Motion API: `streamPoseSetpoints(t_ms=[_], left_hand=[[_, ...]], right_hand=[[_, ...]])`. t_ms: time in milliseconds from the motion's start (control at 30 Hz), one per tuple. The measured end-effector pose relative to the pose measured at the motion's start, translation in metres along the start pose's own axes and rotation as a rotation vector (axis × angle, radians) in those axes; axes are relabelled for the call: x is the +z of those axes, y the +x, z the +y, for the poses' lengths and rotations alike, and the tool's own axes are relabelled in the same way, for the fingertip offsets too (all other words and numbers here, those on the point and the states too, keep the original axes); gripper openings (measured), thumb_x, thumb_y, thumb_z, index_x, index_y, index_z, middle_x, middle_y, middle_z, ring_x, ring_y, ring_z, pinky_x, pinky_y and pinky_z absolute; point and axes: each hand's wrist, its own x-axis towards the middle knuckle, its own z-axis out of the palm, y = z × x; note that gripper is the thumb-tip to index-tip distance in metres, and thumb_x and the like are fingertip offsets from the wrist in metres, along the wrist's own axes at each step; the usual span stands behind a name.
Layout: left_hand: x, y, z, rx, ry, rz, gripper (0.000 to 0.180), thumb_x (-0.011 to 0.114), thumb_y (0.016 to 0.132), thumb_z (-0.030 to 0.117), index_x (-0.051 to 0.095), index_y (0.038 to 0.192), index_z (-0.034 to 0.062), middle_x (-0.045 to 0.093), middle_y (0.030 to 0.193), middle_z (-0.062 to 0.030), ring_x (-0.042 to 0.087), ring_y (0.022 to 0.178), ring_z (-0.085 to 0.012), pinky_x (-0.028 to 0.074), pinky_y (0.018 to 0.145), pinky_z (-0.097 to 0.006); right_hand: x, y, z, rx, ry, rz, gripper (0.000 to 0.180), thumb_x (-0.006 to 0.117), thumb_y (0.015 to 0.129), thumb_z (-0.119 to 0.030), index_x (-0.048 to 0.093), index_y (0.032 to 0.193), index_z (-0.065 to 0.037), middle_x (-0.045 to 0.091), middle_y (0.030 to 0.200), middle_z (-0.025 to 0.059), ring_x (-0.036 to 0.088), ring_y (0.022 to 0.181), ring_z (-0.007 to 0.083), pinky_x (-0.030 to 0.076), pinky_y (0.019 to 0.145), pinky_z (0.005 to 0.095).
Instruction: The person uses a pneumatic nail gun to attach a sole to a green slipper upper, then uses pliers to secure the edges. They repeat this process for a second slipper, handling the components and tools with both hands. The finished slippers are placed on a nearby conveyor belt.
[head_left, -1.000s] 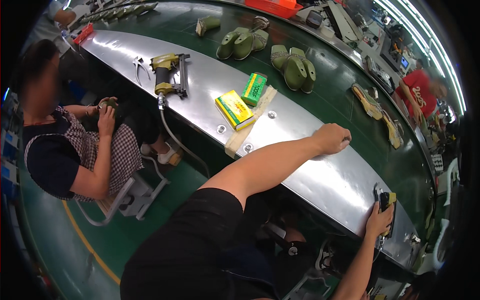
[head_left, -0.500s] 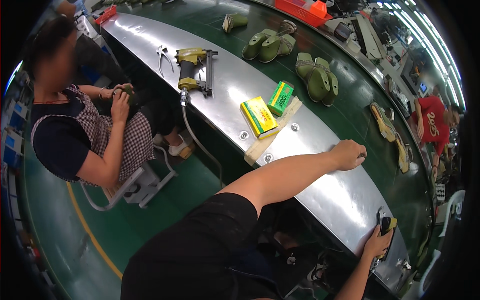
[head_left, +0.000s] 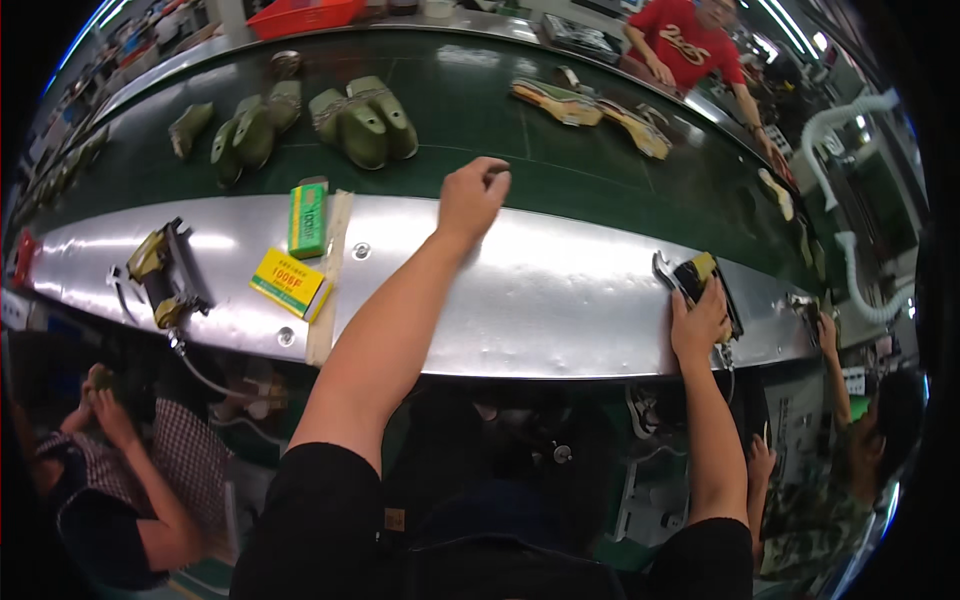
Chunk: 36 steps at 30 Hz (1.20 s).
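Note:
My left hand (head_left: 470, 205) is closed, reaching over the far edge of the shiny metal table (head_left: 540, 300) toward the green conveyor belt (head_left: 450, 110). What its curled fingers hold, if anything, cannot be made out. At the right, my right hand (head_left: 702, 325) grips a black and yellow pneumatic stapler (head_left: 722, 290) on the tabletop. Pliers (head_left: 662, 268) lie against the stapler's left side. Left of my left arm sit a yellow staple box (head_left: 288, 282) and a green one (head_left: 307, 220), beside a strip of tape (head_left: 333, 255).
Several green shoe lasts (head_left: 362, 135) with straps stand on the belt, and sandal pieces (head_left: 570, 103) lie farther right. Another pneumatic stapler (head_left: 160, 275) with a hose rests at the table's left. People sit at both ends; one in a red shirt (head_left: 690, 45) stands across.
The view has swung to the right and levelled along the table. My left hand has reached farther out over the table's far edge. My right hand stays on the stapler.

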Motion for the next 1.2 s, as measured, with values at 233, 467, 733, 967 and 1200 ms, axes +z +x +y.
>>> streamPoseSetpoints(t_ms=[233,467,733,967,1200], left_hand=[[0.008,-0.004,0.005,-0.077,0.103,-0.057,0.030,0.068,0.094,0.022,0.074,0.115,0.0028,0.077,0.091,-0.0125,0.074,0.084,-0.0243,0.056,0.081,-0.036],[0.007,-0.003,0.005,-0.113,0.067,-0.083,0.029,0.069,0.093,0.021,0.074,0.116,0.0035,0.076,0.088,-0.0125,0.072,0.080,-0.0230,0.056,0.077,-0.035],[0.010,-0.007,0.013,-0.167,0.047,-0.128,0.026,0.068,0.096,0.016,0.072,0.118,0.0012,0.073,0.085,-0.0074,0.067,0.076,-0.0146,0.054,0.074,-0.030],[0.010,-0.009,0.018,-0.175,0.042,-0.144,0.026,0.067,0.098,0.012,0.070,0.121,0.0006,0.070,0.086,-0.0038,0.064,0.077,-0.0093,0.052,0.073,-0.025],[0.003,-0.011,0.011,-0.122,0.099,-0.065,0.025,0.071,0.093,0.016,0.070,0.115,0.0033,0.074,0.085,-0.0131,0.070,0.070,-0.0218,0.055,0.067,-0.035]], right_hand=[[-0.021,0.008,-0.054,-0.534,0.239,0.201,0.079,0.085,0.077,-0.020,0.050,0.147,-0.006,0.043,0.155,0.0200,0.040,0.144,0.0386,0.028,0.118,0.0545],[0.028,0.082,-0.211,-0.522,0.723,0.159,0.064,0.076,0.090,-0.019,0.051,0.146,-0.001,0.049,0.151,0.0198,0.046,0.138,0.0399,0.039,0.115,0.0466],[0.115,0.215,-0.274,-0.086,1.009,0.080,0.071,0.076,0.089,-0.030,0.049,0.145,0.004,0.053,0.145,0.0270,0.048,0.136,0.0433,0.039,0.115,0.0474],[0.193,0.304,-0.284,-0.169,0.796,0.093,0.097,0.076,0.086,-0.054,0.042,0.151,0.008,0.043,0.157,0.0278,0.037,0.149,0.0409,0.032,0.123,0.0455],[0.205,0.319,-0.294,-0.287,0.609,-0.120,0.097,0.078,0.079,-0.063,0.054,0.143,0.005,0.060,0.136,0.0300,0.056,0.130,0.0446,0.044,0.112,0.0481]])
